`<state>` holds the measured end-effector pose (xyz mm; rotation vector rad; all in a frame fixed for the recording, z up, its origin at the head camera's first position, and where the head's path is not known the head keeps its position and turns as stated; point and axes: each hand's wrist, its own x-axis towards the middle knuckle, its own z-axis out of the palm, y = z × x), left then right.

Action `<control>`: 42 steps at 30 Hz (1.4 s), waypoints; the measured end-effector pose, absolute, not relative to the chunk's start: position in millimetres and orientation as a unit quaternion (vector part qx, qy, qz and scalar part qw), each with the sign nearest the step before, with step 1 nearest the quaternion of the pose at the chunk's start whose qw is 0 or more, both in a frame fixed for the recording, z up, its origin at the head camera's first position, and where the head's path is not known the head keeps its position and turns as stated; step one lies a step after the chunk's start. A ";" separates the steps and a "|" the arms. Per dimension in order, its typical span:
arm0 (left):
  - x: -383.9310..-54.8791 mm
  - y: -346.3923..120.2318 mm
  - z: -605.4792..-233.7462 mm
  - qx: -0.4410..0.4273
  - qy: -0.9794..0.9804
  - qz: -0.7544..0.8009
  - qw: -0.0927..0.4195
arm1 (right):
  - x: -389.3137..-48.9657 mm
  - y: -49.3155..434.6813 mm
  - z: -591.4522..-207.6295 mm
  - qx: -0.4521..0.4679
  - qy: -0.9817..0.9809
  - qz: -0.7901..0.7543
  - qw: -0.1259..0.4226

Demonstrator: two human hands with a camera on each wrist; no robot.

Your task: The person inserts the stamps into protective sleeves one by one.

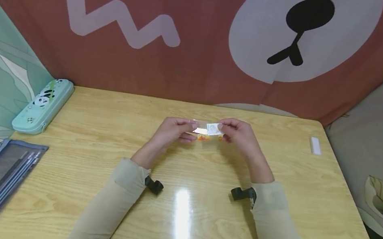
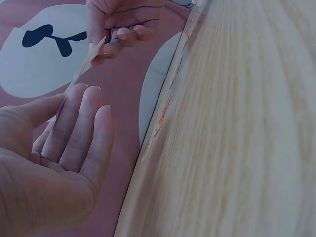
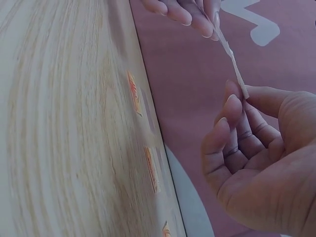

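Note:
Above the far part of the table, both hands hold a small clear plastic sleeve (image 1: 200, 127) level between them. A white square of paper or card (image 1: 213, 129) with a faint print shows at its right end. The left hand (image 1: 175, 128) pinches the left end between thumb and fingers, its other fingers extended. Gripping the right end by the white square is the right hand (image 1: 242, 136), thumb on the near face. Both wrist views show the sleeve (image 2: 79, 71) edge-on, thin and slightly bent. Beneath it, small orange printed patches (image 3: 135, 94) lie flat on the table.
A mint panda pencil case (image 1: 44, 105) lies at the far left, with a mesh zip pouch (image 1: 2, 187) of pencils or pens nearer. A white eraser-like block (image 1: 315, 146) lies at the right. The wooden table (image 1: 102, 123) ends against a reddish-brown cloth (image 1: 197, 75) with a printed bear.

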<state>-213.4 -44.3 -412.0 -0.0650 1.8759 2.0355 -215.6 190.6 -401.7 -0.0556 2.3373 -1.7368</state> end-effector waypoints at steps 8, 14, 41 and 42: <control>-209.0 -39.6 -417.0 0.001 0.673 0.709 0.208 | -207.0 191.6 -402.8 -0.012 0.799 -0.591 0.112; -207.4 -41.0 -417.2 -0.002 0.664 0.719 0.205 | -206.4 187.2 -402.8 -0.020 0.802 -0.587 0.109; -211.8 -47.1 -411.9 -0.011 0.658 0.732 0.173 | -212.0 184.0 -397.0 -0.010 0.785 -0.611 0.101; -212.4 -47.0 -412.0 -0.011 0.661 0.730 0.172 | -212.8 183.4 -397.3 -0.012 0.783 -0.613 0.104</control>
